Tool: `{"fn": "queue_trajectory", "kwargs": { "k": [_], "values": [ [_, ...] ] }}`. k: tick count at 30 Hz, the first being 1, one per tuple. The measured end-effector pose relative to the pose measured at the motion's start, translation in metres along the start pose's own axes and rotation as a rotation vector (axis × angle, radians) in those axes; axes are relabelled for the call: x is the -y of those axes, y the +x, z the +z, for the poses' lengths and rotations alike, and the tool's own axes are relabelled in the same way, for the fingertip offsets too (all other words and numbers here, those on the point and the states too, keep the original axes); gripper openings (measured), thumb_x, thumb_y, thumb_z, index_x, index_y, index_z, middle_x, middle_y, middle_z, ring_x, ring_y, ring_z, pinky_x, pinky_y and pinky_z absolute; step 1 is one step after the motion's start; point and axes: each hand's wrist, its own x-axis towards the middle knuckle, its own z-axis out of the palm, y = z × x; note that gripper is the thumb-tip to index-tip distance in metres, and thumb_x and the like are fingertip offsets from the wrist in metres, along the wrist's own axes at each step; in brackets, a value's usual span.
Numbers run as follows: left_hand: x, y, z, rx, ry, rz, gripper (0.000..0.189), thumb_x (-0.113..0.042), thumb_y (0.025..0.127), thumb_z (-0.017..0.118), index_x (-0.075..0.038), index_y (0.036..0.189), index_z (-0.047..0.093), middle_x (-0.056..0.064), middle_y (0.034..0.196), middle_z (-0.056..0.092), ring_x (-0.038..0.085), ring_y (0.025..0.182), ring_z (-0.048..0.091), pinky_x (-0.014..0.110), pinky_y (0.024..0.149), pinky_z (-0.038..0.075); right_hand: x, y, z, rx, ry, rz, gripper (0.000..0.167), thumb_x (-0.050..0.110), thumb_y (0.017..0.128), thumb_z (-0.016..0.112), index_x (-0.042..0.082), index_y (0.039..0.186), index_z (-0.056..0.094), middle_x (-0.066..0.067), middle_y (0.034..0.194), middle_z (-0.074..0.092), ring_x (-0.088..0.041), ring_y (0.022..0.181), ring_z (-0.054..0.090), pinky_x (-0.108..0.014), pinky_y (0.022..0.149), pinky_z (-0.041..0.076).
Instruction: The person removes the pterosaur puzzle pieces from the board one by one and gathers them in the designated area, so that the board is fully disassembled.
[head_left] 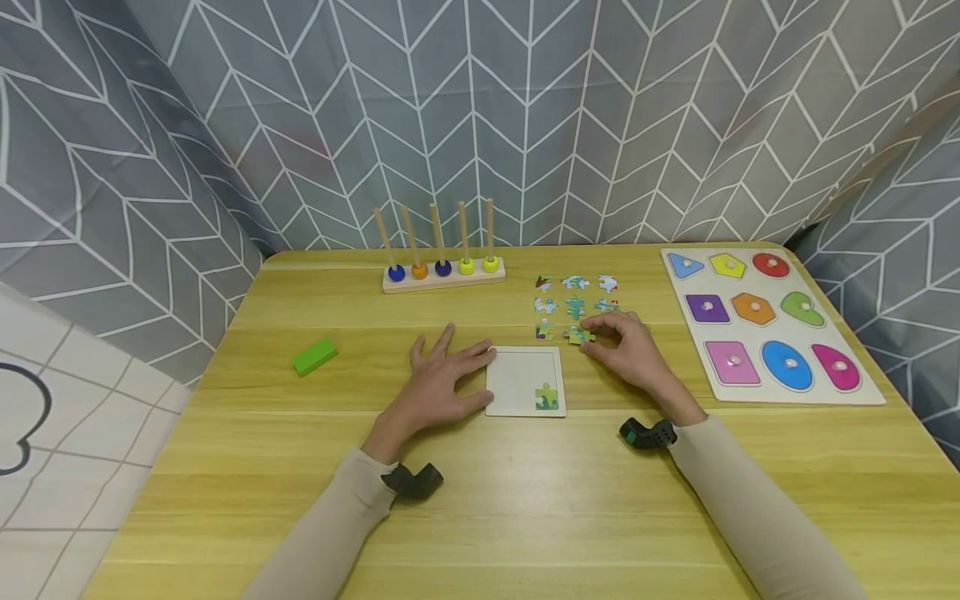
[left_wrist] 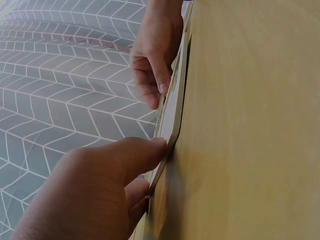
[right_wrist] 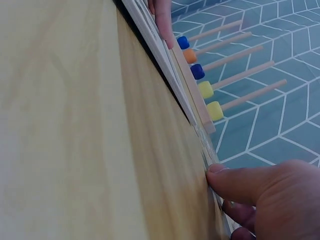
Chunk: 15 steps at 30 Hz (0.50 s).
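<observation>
A square white puzzle tray (head_left: 523,382) lies on the table, with one green jigsaw piece (head_left: 547,397) in its lower right corner. My left hand (head_left: 442,385) rests at the tray's left side, fingers spread, thumb and fingertips touching its edge. The left wrist view shows that thumb (left_wrist: 145,152) against the rim. Just right of the tray's upper corner, my right hand (head_left: 626,346) pinches a green and yellow puzzle piece (head_left: 577,335) between thumb and fingers, low over the table. Several other pieces, such as a teal puzzle piece (head_left: 575,307), lie in rows behind it, partly hidden by the hand.
A wooden bead stand (head_left: 444,280) with upright pegs and coloured beads stands at the back. On the right lies a knobbed shape board (head_left: 772,333). A green block (head_left: 315,357) sits at the left. Patterned curtain (head_left: 480,125) hangs behind the table.
</observation>
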Motion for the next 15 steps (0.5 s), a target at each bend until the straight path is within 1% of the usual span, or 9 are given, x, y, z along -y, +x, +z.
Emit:
{"fn": "queue_trajectory", "kwargs": {
  "k": [3,7,10,15],
  "values": [
    [-0.0001,0.0000,0.0001,-0.003,-0.003,0.000,0.066,-0.056,0.094,0.059,-0.032,0.154,0.046,-0.014,0.162,0.038,0.041,0.159,0.007,0.075,0.116,-0.005,0.0003,-0.0004,0.0012,-0.026,-0.015,-0.021,0.032,0.008,0.088,0.079,0.002,0.119,0.072,-0.018,0.120,0.071,-0.027,0.102,0.047,-0.038,0.089,0.031],
    [-0.0001,-0.0002,0.0000,0.000,-0.003,-0.001,0.066,-0.056,0.094,0.059,-0.032,0.154,0.045,-0.015,0.163,0.038,0.040,0.159,0.006,0.075,0.117,-0.005,0.0020,-0.0011,0.0020,-0.058,-0.052,-0.036,0.036,0.009,0.086,0.080,0.002,0.120,0.071,-0.020,0.121,0.071,-0.029,0.104,0.045,-0.041,0.089,0.025],
    [0.0003,-0.0001,0.0005,0.002,-0.003,-0.002,0.066,-0.056,0.094,0.059,-0.032,0.154,0.045,-0.015,0.163,0.038,0.040,0.159,0.006,0.075,0.116,-0.005,0.0021,-0.0017,0.0018,-0.068,-0.092,-0.020,0.034,0.012,0.086,0.081,0.002,0.117,0.072,-0.020,0.122,0.069,-0.031,0.105,0.043,-0.044,0.089,0.021],
    [0.0005,0.0004,0.0013,0.001,-0.001,0.000,0.065,-0.055,0.094,0.059,-0.032,0.154,0.046,-0.014,0.163,0.038,0.041,0.159,0.007,0.075,0.116,-0.005,0.0016,-0.0025,0.0016,-0.071,-0.131,0.006,0.033,0.017,0.087,0.081,0.002,0.115,0.073,-0.020,0.117,0.065,-0.032,0.101,0.040,-0.048,0.087,0.017]
  ]
}}
